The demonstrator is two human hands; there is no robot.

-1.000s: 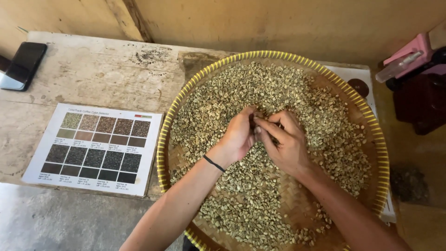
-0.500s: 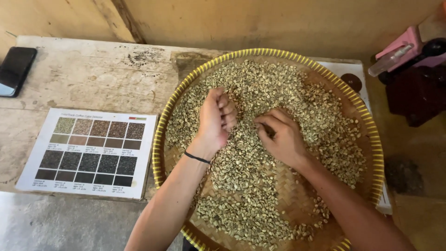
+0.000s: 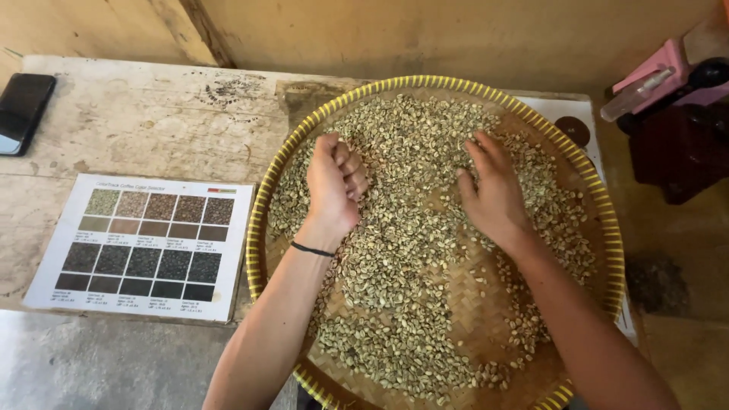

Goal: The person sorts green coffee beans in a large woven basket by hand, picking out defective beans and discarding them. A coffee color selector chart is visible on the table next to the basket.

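Hands moved apart, left hand (image 3: 332, 182) curled shut, contents hidden, right hand (image 3: 492, 190) spread on beans (image 3: 395, 250)

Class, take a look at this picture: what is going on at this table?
A person is working through pale green beans spread over a round woven tray with a yellow rim. The left hand is curled into a loose fist on the beans; the right hand lies flat with fingers spread over them. Beside the tray on the worn table lie a printed chart of colour swatches and a dark phone.
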